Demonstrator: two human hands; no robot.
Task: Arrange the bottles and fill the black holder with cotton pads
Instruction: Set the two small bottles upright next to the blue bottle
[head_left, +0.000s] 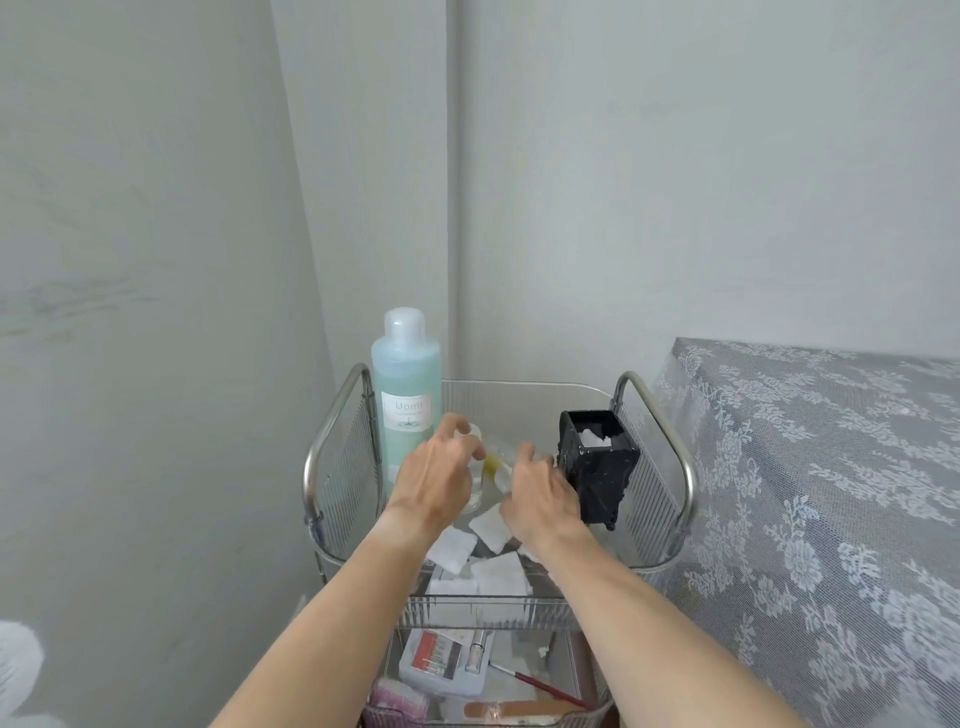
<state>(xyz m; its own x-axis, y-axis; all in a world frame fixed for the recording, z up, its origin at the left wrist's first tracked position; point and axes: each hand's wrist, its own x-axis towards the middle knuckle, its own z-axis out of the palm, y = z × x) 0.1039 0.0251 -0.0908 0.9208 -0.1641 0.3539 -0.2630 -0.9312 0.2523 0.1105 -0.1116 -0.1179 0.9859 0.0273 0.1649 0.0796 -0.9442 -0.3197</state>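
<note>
A tall blue-green bottle (406, 374) with a white label stands upright at the back left of the clear tray (524, 397) on top of the cart. The black holder (597, 462) stands at the right, with a white cotton pad showing inside its open top. Several white square cotton pads (491, 527) lie loose on the tray's front. My left hand (434, 475) closes around a small clear bottle (475, 496). My right hand (540, 501) grips a small bottle with yellow liquid (493, 464), tilted between both hands. Fingers hide most of both small bottles.
The cart has metal handles on the left (324, 441) and right (675, 441). A lower shelf (467, 670) holds a nail-bit box, a red-handled brush and a nail file. A lace-covered table (821, 493) stands close on the right. Grey walls meet behind the cart.
</note>
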